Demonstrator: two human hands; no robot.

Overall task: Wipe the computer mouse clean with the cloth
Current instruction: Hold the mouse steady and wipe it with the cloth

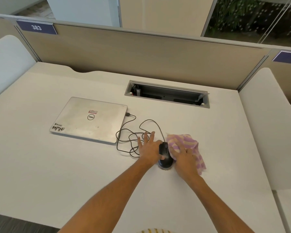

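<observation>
A black wired computer mouse (165,156) lies on the white desk (74,165) between my two hands. My left hand (148,148) rests flat on the desk against the mouse's left side, fingers spread over the coiled cable, thumb touching the mouse. My right hand (183,158) presses a pink and yellow checked cloth (185,142) against the mouse's right side. Part of the cloth is hidden under that hand; the rest bunches up behind and to the right of it.
The mouse's black cable (129,132) loops across the desk to a closed silver laptop (89,119) at the left. An open cable tray (166,94) is sunk into the desk behind. A beige partition (141,52) closes the back.
</observation>
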